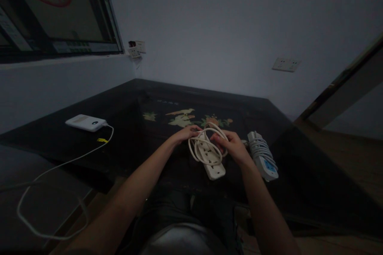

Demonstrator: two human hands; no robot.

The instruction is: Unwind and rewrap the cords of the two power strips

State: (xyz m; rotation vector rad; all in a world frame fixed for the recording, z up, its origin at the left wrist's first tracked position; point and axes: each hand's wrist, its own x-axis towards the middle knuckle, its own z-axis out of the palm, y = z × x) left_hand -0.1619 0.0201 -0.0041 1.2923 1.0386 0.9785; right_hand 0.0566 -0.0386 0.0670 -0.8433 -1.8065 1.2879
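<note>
A cream power strip lies lengthwise on the dark table, with its cord looped in coils over its far half. My left hand pinches the cord at the strip's far end. My right hand is closed around the coils on the right side of the strip. Both hands touch the same bundle of cord.
A second white power strip with its cord wrapped round it lies just right of my right hand. A white power bank rests at the left, its cable trailing off the table edge. Wall sockets sit behind.
</note>
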